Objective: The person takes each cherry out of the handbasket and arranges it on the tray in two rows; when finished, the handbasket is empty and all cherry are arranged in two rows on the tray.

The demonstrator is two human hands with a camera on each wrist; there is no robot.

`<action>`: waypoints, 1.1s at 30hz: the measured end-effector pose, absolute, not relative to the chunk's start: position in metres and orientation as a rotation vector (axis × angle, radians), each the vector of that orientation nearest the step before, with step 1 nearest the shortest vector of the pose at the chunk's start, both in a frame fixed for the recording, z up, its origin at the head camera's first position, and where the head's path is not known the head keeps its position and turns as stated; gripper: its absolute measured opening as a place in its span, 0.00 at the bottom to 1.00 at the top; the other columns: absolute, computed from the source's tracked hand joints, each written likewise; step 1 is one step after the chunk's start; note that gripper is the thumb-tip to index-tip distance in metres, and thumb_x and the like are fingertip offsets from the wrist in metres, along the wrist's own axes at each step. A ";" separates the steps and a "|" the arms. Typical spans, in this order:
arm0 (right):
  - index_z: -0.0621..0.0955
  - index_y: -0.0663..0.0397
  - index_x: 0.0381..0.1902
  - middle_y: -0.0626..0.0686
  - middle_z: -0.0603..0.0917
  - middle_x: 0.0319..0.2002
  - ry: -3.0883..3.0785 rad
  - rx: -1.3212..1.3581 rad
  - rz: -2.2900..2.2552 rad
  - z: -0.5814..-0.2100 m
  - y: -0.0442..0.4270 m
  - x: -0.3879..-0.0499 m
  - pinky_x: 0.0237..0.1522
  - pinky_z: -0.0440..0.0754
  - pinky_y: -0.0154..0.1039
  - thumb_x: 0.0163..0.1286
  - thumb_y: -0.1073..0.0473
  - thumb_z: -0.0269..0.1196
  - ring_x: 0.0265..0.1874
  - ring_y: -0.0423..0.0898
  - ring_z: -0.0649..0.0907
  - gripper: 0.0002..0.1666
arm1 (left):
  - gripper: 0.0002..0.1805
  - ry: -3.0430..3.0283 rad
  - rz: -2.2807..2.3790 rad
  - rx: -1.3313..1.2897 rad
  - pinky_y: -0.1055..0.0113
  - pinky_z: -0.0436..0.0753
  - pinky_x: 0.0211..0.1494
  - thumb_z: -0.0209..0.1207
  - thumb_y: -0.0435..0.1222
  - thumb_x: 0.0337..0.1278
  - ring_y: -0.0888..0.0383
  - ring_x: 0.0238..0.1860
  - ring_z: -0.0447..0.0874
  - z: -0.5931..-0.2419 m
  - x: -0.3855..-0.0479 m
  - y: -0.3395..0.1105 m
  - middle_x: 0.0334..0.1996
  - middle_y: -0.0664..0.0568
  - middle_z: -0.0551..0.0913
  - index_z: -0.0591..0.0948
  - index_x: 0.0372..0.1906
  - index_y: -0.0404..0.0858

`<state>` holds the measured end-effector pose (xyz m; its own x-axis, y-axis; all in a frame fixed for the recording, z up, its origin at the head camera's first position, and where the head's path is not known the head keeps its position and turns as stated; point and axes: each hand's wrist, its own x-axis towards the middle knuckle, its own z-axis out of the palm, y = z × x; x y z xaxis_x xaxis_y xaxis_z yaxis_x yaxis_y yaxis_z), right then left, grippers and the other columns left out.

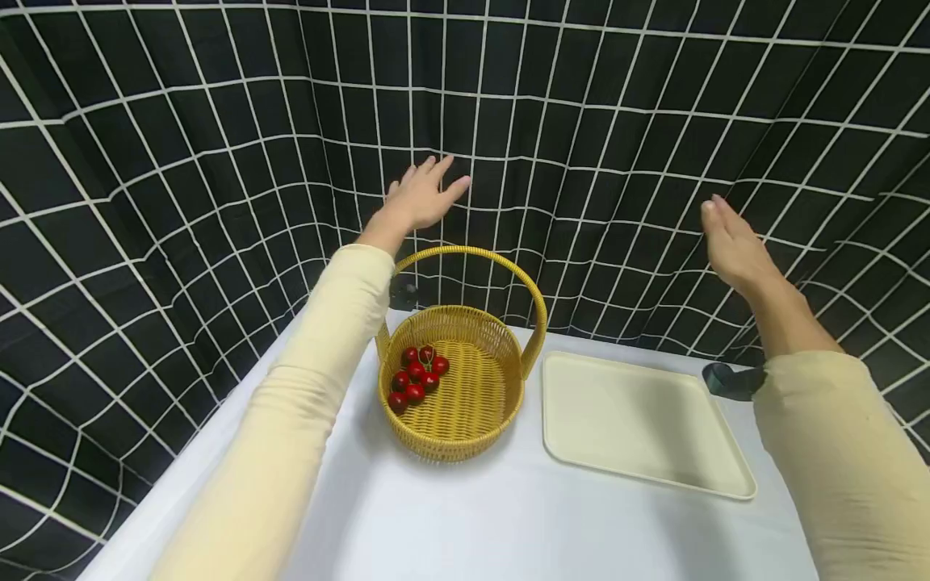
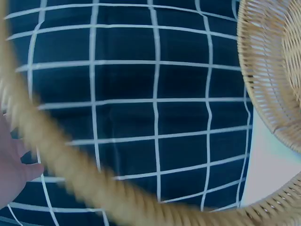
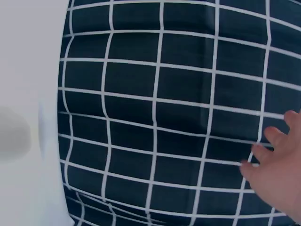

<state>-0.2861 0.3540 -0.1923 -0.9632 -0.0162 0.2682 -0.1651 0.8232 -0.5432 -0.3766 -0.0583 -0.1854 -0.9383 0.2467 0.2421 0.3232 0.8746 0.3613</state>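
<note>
In the head view my left hand (image 1: 421, 200) is raised above and behind the yellow wicker basket (image 1: 516, 395), fingers spread, holding nothing. The basket's tall handle (image 1: 479, 253) arches just below that hand. Several red tomatoes (image 1: 416, 393) lie in the basket's left part. My right hand (image 1: 737, 246) hangs in the air beyond the cream tray (image 1: 617, 411), its fingers extended with nothing held. The left wrist view has my left hand (image 2: 14, 165) at the left edge, partly hidden by the blurred handle (image 2: 84, 181). Relaxed fingers show on my right hand (image 3: 277, 165) in the right wrist view.
A white cloth (image 1: 494, 516) covers the table under basket and tray. Black curtain with white grid lines (image 1: 581, 145) surrounds the back and sides. The tray stands right of the basket. A dark band (image 1: 734, 381) is at the right sleeve.
</note>
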 end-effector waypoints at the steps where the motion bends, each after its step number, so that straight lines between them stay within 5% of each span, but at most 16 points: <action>1: 0.35 0.58 0.74 0.66 0.34 0.73 -2.728 0.143 0.970 -0.195 0.358 -0.284 0.68 0.32 0.56 0.74 0.38 0.21 0.70 0.63 0.36 0.41 | 0.39 -2.835 -0.671 -0.453 0.44 0.41 0.71 0.29 0.63 0.67 0.48 0.74 0.36 -0.186 -0.377 -0.066 0.76 0.50 0.41 0.43 0.76 0.51; 6: 0.34 0.43 0.75 0.59 0.33 0.74 -2.577 0.168 1.487 -0.214 0.381 -0.270 0.69 0.40 0.55 0.71 0.33 0.21 0.71 0.59 0.38 0.41 | 0.38 -2.659 -1.084 -0.513 0.51 0.44 0.72 0.31 0.62 0.67 0.53 0.74 0.40 -0.196 -0.373 -0.093 0.75 0.51 0.44 0.45 0.76 0.49; 9: 0.37 0.35 0.75 0.51 0.35 0.75 -2.436 0.228 1.795 -0.230 0.394 -0.260 0.69 0.54 0.44 0.69 0.31 0.25 0.73 0.53 0.42 0.41 | 0.38 -2.509 -1.259 -0.519 0.52 0.49 0.71 0.35 0.61 0.66 0.50 0.73 0.47 -0.211 -0.365 -0.103 0.75 0.51 0.47 0.48 0.76 0.50; 14: 0.41 0.39 0.76 0.51 0.42 0.76 -2.203 0.398 2.156 -0.269 0.402 -0.244 0.49 0.77 0.31 0.72 0.34 0.29 0.66 0.44 0.65 0.39 | 0.39 -2.271 -1.418 -0.566 0.50 0.59 0.68 0.40 0.60 0.63 0.48 0.70 0.57 -0.246 -0.346 -0.115 0.72 0.47 0.55 0.54 0.75 0.48; 17: 0.43 0.44 0.76 0.49 0.57 0.71 -2.085 0.516 2.316 -0.292 0.400 -0.235 0.47 0.80 0.36 0.74 0.36 0.30 0.56 0.40 0.76 0.39 | 0.41 -2.161 -1.518 -0.641 0.51 0.58 0.69 0.42 0.60 0.61 0.48 0.70 0.57 -0.263 -0.336 -0.123 0.71 0.44 0.57 0.54 0.75 0.46; 22: 0.51 0.48 0.75 0.48 0.73 0.62 -1.875 0.720 2.588 -0.323 0.394 -0.223 0.51 0.78 0.45 0.76 0.40 0.29 0.56 0.49 0.78 0.35 | 0.40 -2.091 -1.638 -0.701 0.53 0.55 0.70 0.47 0.55 0.61 0.45 0.70 0.54 -0.290 -0.324 -0.138 0.71 0.40 0.56 0.55 0.74 0.40; 27: 0.64 0.48 0.70 0.54 0.74 0.62 -1.728 0.809 2.770 -0.346 0.386 -0.212 0.54 0.76 0.48 0.77 0.41 0.26 0.58 0.53 0.76 0.34 | 0.35 -2.180 -1.730 -0.639 0.48 0.55 0.69 0.53 0.44 0.61 0.45 0.70 0.53 -0.325 -0.312 -0.143 0.70 0.42 0.58 0.60 0.71 0.37; 33: 0.64 0.49 0.69 0.55 0.73 0.63 -1.732 0.792 2.822 -0.371 0.366 -0.205 0.55 0.74 0.49 0.76 0.40 0.25 0.59 0.54 0.75 0.35 | 0.30 -2.367 -1.811 -0.501 0.38 0.51 0.67 0.57 0.37 0.61 0.44 0.71 0.50 -0.373 -0.302 -0.142 0.67 0.38 0.62 0.63 0.67 0.35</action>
